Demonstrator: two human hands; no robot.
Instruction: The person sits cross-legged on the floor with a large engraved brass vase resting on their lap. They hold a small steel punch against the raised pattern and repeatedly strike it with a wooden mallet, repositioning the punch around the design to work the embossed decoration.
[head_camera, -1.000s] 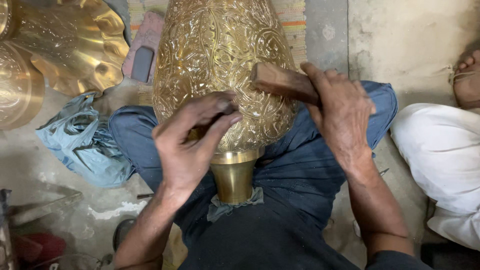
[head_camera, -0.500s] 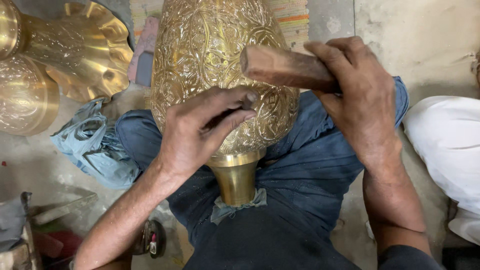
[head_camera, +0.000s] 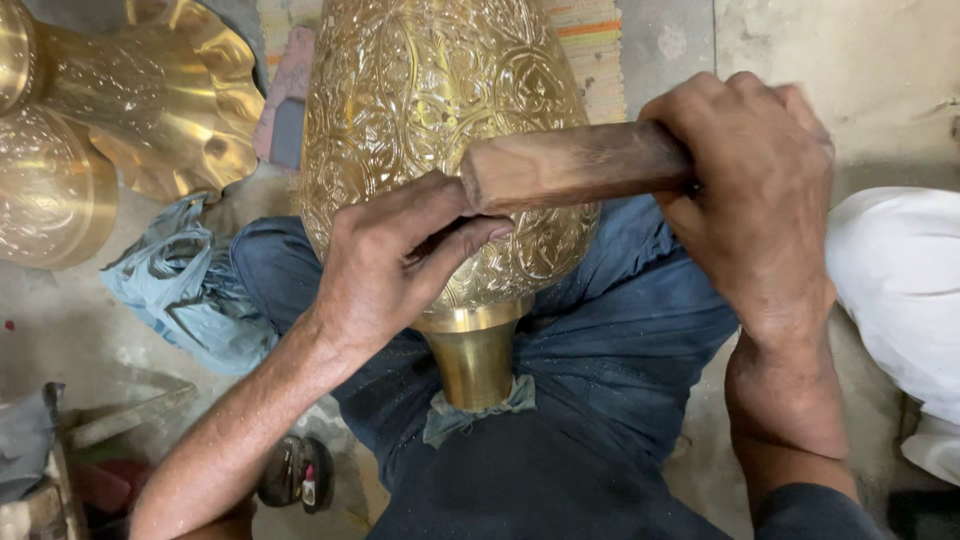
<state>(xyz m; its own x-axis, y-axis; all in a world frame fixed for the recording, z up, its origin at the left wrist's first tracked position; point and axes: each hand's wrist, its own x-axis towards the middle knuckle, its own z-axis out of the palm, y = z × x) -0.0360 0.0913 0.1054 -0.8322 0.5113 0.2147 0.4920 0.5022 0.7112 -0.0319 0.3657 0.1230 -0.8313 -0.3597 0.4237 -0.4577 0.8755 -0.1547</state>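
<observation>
Engraved brass vase lying across the seated person's lap, its long axis running away from the body, the plain neck pointing back toward the torso. Left hand rests on the lower body of the vase, fingers curled together around a small tool that is mostly hidden. Right hand is clenched on a wooden mallet, held crosswise above the vase, head over the left fingers.
</observation>
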